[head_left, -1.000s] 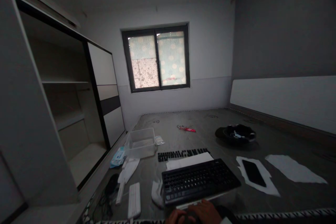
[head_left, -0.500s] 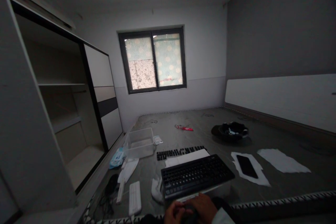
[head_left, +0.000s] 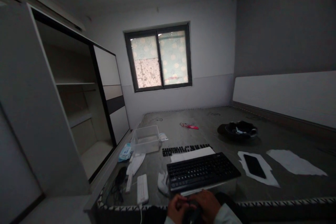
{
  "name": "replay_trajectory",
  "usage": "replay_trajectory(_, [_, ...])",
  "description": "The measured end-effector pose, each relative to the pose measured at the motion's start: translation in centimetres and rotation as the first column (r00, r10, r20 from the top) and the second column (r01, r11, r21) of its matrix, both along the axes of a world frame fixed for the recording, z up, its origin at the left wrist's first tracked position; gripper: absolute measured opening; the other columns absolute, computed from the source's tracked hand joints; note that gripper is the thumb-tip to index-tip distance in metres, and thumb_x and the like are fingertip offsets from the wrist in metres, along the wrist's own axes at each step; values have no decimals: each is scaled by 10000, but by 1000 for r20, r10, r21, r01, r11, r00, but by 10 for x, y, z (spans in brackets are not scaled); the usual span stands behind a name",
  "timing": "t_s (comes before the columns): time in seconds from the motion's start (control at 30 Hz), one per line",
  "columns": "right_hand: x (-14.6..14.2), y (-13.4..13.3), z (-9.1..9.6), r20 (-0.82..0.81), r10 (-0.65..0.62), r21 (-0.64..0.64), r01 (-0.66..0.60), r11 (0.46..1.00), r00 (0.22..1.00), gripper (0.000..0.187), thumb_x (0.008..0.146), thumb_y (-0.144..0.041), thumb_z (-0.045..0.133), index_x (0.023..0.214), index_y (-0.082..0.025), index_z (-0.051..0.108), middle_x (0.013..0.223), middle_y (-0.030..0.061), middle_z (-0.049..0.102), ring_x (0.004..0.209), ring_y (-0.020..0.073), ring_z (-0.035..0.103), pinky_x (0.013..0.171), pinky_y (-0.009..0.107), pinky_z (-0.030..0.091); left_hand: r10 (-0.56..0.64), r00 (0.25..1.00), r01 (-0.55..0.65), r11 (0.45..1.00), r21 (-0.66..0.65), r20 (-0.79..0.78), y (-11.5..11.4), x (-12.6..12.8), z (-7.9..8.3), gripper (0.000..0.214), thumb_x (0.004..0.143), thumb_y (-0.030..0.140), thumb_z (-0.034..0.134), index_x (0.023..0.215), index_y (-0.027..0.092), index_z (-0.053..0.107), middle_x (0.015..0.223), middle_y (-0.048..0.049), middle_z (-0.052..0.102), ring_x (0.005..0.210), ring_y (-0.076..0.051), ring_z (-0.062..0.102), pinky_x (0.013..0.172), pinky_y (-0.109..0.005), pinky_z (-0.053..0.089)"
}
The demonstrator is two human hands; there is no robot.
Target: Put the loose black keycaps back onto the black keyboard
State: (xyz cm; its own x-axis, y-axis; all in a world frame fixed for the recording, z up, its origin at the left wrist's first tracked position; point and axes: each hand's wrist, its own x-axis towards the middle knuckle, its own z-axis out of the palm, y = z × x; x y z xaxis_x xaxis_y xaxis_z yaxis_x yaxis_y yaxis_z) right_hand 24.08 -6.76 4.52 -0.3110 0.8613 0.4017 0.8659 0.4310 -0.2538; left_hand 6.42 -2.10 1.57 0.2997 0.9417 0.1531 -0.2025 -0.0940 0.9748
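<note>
Close to my body, at the bottom of the head view, both hands are closed around a dark rounded object (head_left: 193, 212); poor light hides its exact kind. My left hand (head_left: 175, 207) grips it from the left with bent fingers. Over its right side lies my right hand (head_left: 208, 203), its fingers curled. Just beyond them a black keyboard (head_left: 202, 171) rests on a clear box (head_left: 225, 187). Behind the keyboard, rows of loose black keycaps (head_left: 183, 149) lie beside a white sheet (head_left: 193, 154). A crumpled white tissue (head_left: 163, 183) is left of the keyboard.
On the grey mattress (head_left: 178, 117) are a clear plastic bin (head_left: 145, 140), a blue wipes pack (head_left: 125, 153), a white power strip (head_left: 142, 189) and dark cables (head_left: 117, 189). A red-handled item (head_left: 189, 126), a dark cap (head_left: 237, 130) and a phone (head_left: 254, 166) on paper lie farther off.
The whole view has shifted, with the room's contents now a little farther right. Both hands stay together on the dark object, with only slight finger movement.
</note>
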Motion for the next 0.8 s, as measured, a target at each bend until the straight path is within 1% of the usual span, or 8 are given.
replay_trajectory(0.13, [1,0,1,-2,-8,72,9,997,1000,319,730,-194,561,1016,-312,638,931,-5,730,823,202,667,749,288,428,-63,995,63,998,-6,78,-4,1,3,534,515,613,780,792,177,643,695,-90,730,693,-274,704,721,-384,549])
replay_trajectory(0.23, [1,5,-4,-1,-1,53,1,999,1000,279,722,-203,581,979,-298,633,863,-9,728,797,199,669,716,275,417,-50,997,51,999,-7,57,-5,1,3,540,516,640,766,766,173,658,688,-84,724,674,-263,696,712,-382,552])
replay_trajectory(0.33, [2,8,-10,-1,7,24,-7,1000,1000,326,694,-187,587,1002,-286,628,888,2,727,802,204,667,733,282,415,5,1000,-5,1000,12,-4,-4,-1,3,584,505,681,746,764,162,674,717,-90,722,705,-253,691,701,-343,557])
replay_trajectory(0.4, [2,8,-11,-1,-8,27,8,1000,1000,360,683,-175,581,1021,-292,628,928,5,726,811,209,664,752,294,417,26,999,-26,999,23,-25,-2,-2,3,597,505,688,741,770,157,681,741,-97,723,721,-249,690,705,-328,557])
replay_trajectory(0.5, [2,7,-9,-2,-25,28,25,999,1000,405,674,-142,554,1040,-299,627,933,8,725,821,220,664,763,312,427,51,998,-49,998,34,-34,-1,0,4,571,526,679,734,764,163,686,739,-96,725,700,-243,689,692,-319,555])
replay_trajectory(0.6, [3,7,-5,-22,-16,10,16,1000,1000,478,622,-103,534,1055,-284,624,907,26,726,830,232,665,760,313,440,74,997,-73,996,48,-20,0,4,8,537,555,663,725,774,174,691,723,-91,728,688,-245,691,692,-320,551])
replay_trajectory(0.7, [6,8,-4,-55,-3,-17,2,1000,998,590,561,-79,512,1108,-280,606,984,35,721,890,242,663,789,319,446,86,996,-84,995,53,-39,0,7,13,533,566,659,716,789,175,698,682,-85,721,674,-243,686,700,-325,551])
replay_trajectory(0.8, [10,12,-5,-46,12,-47,-14,999,999,616,577,-89,508,1157,-278,594,1043,37,712,922,243,663,799,322,456,121,989,-116,991,59,-90,0,9,15,555,561,679,702,789,173,702,672,-82,715,678,-236,681,694,-316,549])
